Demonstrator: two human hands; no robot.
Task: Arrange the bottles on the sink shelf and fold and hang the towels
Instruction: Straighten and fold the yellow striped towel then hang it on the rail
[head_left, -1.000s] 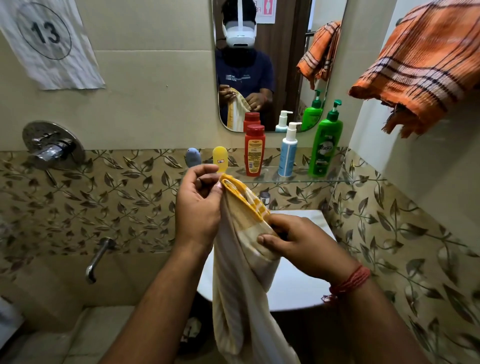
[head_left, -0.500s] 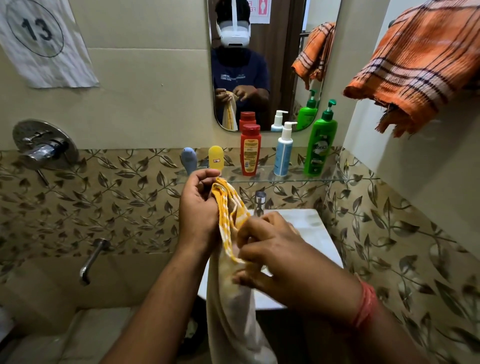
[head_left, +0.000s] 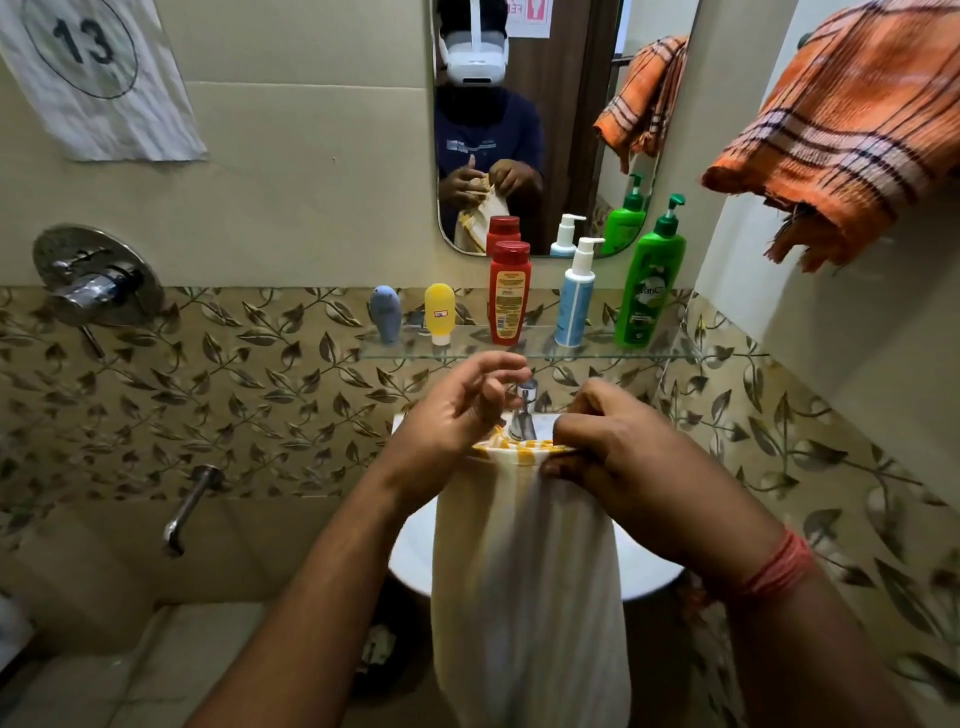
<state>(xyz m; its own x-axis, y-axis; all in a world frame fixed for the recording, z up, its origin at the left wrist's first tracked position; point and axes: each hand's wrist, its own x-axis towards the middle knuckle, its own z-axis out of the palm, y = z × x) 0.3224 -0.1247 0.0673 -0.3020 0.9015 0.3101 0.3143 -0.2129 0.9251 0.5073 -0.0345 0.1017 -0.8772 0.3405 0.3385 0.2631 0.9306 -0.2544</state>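
Observation:
A cream towel (head_left: 524, 571) with a yellow striped top edge hangs down in front of the sink. My left hand (head_left: 447, 421) pinches its upper left corner, and my right hand (head_left: 608, 447) grips the upper right corner, so the edge is stretched short between them. On the glass shelf (head_left: 675, 355) stand a grey-blue tube (head_left: 385, 321), a yellow tube (head_left: 439, 313), a red bottle (head_left: 509, 293), a blue pump bottle (head_left: 575, 296) and a green pump bottle (head_left: 649, 280). An orange checked towel (head_left: 852, 130) hangs at the upper right.
The white sink (head_left: 410, 551) with a chrome tap (head_left: 523, 410) lies behind the towel. A mirror (head_left: 571, 104) is on the wall above the shelf. A shower valve (head_left: 93, 275) and a spout (head_left: 187, 509) sit on the left wall. A paper sign (head_left: 93, 73) hangs at the top left.
Both hands have dropped lower and spread apart. The bunched yellow edge of the towel is now pulled out flat between them.

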